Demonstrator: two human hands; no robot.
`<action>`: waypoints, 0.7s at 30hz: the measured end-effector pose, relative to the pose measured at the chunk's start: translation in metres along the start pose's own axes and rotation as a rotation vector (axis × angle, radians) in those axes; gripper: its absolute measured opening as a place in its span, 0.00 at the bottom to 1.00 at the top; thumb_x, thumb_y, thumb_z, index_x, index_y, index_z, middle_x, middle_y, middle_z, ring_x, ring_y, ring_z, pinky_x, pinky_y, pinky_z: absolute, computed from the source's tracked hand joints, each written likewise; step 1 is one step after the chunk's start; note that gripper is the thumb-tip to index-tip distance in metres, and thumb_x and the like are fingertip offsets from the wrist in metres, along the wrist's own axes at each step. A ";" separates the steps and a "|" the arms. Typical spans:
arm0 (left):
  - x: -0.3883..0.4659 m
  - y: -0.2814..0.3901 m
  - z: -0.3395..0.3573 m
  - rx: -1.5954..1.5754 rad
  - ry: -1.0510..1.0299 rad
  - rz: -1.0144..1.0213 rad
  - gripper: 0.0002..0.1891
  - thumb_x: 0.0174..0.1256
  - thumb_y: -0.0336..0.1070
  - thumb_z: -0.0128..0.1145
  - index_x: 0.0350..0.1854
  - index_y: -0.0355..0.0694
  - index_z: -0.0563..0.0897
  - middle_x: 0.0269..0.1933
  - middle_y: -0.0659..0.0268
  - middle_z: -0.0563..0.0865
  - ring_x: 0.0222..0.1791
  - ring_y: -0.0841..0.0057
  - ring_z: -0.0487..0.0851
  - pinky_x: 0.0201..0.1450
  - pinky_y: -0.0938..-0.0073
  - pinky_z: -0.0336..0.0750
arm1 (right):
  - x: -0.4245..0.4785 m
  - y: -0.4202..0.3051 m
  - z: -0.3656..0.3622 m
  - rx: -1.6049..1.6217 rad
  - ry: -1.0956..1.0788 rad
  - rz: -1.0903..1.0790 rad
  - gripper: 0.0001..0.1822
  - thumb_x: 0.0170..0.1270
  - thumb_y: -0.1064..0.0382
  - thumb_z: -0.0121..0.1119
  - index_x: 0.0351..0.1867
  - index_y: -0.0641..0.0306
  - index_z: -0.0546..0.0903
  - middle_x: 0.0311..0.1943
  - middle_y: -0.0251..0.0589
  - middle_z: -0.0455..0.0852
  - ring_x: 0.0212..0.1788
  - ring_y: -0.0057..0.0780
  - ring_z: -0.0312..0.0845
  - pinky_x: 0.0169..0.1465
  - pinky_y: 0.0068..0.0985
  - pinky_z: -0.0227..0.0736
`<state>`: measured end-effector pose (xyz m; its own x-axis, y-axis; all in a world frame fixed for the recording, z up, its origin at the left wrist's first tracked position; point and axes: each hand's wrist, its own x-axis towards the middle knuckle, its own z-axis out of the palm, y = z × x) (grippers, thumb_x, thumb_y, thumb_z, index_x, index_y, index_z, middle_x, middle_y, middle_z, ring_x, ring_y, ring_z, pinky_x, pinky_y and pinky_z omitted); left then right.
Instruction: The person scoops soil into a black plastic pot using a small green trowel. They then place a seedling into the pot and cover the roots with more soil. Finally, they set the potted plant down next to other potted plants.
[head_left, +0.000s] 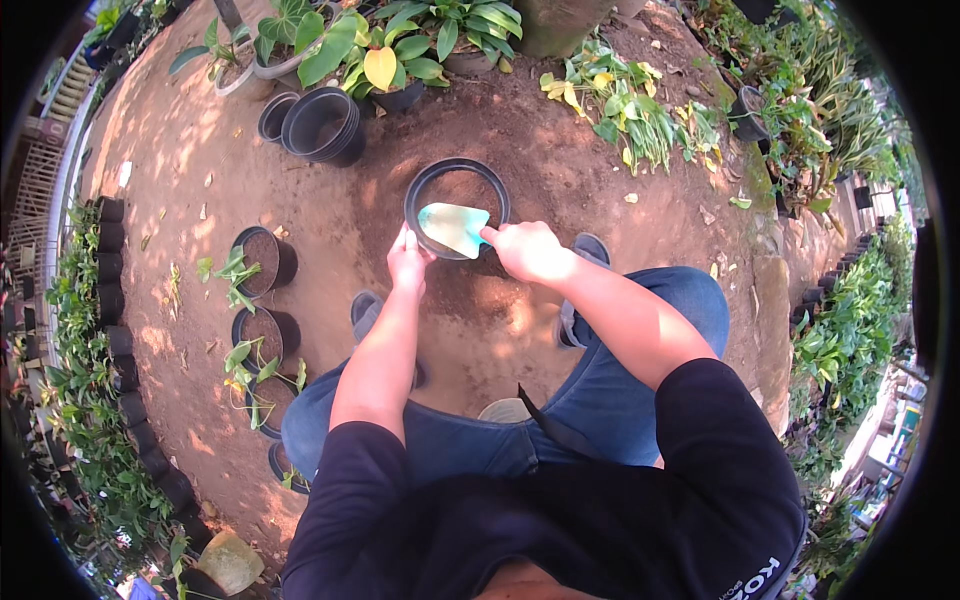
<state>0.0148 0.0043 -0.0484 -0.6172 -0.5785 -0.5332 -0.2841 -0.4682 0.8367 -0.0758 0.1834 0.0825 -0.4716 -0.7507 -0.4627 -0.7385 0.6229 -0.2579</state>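
Note:
A round black plastic plant pot (504, 196) with brown soil (469, 184) inside is on the ground between my feet and the stacked pots. My left hand (409, 261) grips its near left rim. In my right hand (529, 250) is the handle of a light green garden trowel (452, 227), mostly covered by my fingers. The trowel's blade lies flat over the pot's mouth, pointing left. Whether the blade touches the soil I cannot tell.
Nested black pots (322, 124) stand beyond, to the left. Potted seedlings (264, 262) line my left side. Cut leafy vines (630, 112) lie at the far right, near a stone kerb (769, 330). Leafy potted plants (450, 30) stand at the back.

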 end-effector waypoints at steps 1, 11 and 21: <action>0.000 0.000 -0.002 0.007 0.000 -0.006 0.20 0.72 0.42 0.43 0.64 0.46 0.67 0.35 0.72 0.82 0.24 0.87 0.76 0.28 0.82 0.76 | -0.003 -0.006 -0.011 0.009 0.002 0.008 0.23 0.56 0.70 0.49 0.56 0.57 0.70 0.35 0.46 0.83 0.40 0.41 0.81 0.42 0.35 0.76; -0.003 0.001 -0.006 0.030 -0.028 -0.027 0.20 0.72 0.42 0.41 0.64 0.47 0.66 0.36 0.72 0.81 0.25 0.86 0.76 0.29 0.81 0.77 | 0.013 0.007 0.041 0.415 -0.002 0.106 0.21 0.65 0.64 0.38 0.60 0.57 0.66 0.38 0.50 0.81 0.44 0.46 0.78 0.45 0.40 0.72; -0.001 0.005 0.005 -0.005 0.003 -0.053 0.21 0.72 0.45 0.40 0.65 0.49 0.64 0.36 0.72 0.81 0.24 0.85 0.76 0.27 0.80 0.77 | 0.024 0.000 0.049 0.373 -0.008 0.192 0.23 0.64 0.66 0.35 0.62 0.49 0.64 0.46 0.50 0.80 0.50 0.46 0.76 0.52 0.39 0.71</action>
<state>0.0101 0.0058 -0.0427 -0.5991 -0.5549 -0.5772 -0.3129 -0.5012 0.8067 -0.0634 0.1759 0.0297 -0.5788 -0.6123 -0.5386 -0.4116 0.7895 -0.4552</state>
